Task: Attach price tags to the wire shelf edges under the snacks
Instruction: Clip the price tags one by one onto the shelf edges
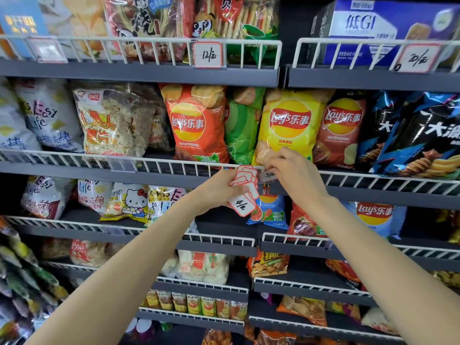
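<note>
My left hand (215, 191) grips a fanned stack of red-bordered white price tags (245, 189); the front one reads 4. My right hand (291, 170) pinches a single price tag (267, 175) against the white wire shelf edge (174, 164) of the middle shelf, just below the yellow Lay's bag (288, 125). The orange Lay's bag (196, 123) stands to its left. My fingers partly hide the single tag.
Two tags, the 12 tag (207, 55) and the 20 tag (418, 58), hang on the top shelf's wire edge. A clear empty tag holder (122, 163) sits on the middle edge at left. Snack bags fill every shelf; lower wire edges (219, 239) run beneath my arms.
</note>
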The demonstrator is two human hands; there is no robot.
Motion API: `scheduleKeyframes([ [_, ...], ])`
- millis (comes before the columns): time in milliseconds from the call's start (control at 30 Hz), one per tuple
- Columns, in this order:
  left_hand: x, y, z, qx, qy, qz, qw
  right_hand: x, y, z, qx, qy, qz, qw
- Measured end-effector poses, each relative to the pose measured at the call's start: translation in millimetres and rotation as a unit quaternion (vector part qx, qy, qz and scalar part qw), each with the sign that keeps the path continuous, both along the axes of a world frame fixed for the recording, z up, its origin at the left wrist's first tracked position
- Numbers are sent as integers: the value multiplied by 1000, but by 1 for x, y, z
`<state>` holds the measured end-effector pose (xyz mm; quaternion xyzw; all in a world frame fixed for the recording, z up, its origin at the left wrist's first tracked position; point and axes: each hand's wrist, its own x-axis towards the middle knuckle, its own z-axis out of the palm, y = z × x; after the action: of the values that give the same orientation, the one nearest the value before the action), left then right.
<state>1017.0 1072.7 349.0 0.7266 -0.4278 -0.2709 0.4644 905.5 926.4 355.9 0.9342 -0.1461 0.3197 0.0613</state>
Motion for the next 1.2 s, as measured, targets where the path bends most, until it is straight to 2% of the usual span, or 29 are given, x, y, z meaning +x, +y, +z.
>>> scheduleKeyframes([
  [167, -2, 0, 0, -5, 7, -2, 1000, -1, 5, -4, -41, -25, -17, 999],
  [267, -2, 0, 0, -6, 12, -1, 1000, -2, 9, -4, -28, -42, -21, 999],
  [433, -3, 1, -1, -11, 11, -3, 1000, -1, 9, -6, -2, -32, -32, 999],
  [733, -7, 3, 2, -13, 19, -8, 1000, -4, 20, -3, -66, 32, -87, 993],
  [1067, -8, 4, 0, -10, 27, -1, 1000, -2, 21, -12, 20, -30, -59, 998],
  [1200, -9, 3, 1, -13, 26, -2, 1000, -1, 18, -10, -25, 0, -81, 996],
])
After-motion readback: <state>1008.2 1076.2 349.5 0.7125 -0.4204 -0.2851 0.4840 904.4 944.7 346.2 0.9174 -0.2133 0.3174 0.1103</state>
